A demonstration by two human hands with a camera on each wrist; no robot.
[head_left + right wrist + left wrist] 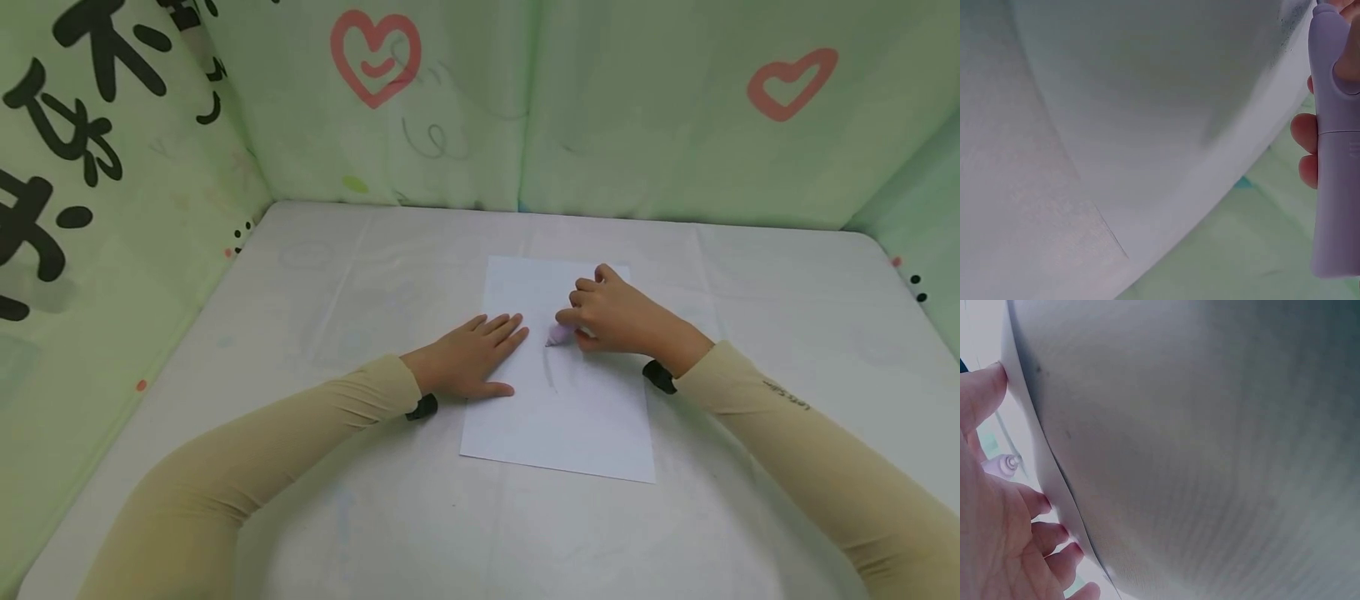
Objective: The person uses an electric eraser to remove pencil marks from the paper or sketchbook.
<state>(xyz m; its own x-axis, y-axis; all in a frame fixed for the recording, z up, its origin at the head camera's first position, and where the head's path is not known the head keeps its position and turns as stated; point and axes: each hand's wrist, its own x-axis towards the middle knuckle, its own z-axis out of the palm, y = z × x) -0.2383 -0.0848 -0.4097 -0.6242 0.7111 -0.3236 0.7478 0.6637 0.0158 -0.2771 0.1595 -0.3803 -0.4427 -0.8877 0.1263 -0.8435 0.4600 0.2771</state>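
A white sheet of paper (555,437) lies on the table, with a grey pencil-like streak (549,368) near its middle. My left hand (476,358) rests flat on the sheet's left side, fingers spread. My right hand (618,317) grips a lilac electric eraser (1338,200), its narrow tip at the upper end of the streak. In the right wrist view, dark specks (1288,28) lie on a grey smudge by the tip. Most of the right palm is hidden behind the eraser there.
A white-covered table (360,517) surrounds the sheet. Pale green curtains (637,150) with red hearts and black lettering hang at the back and sides. Black wrist straps (660,377) show at both cuffs.
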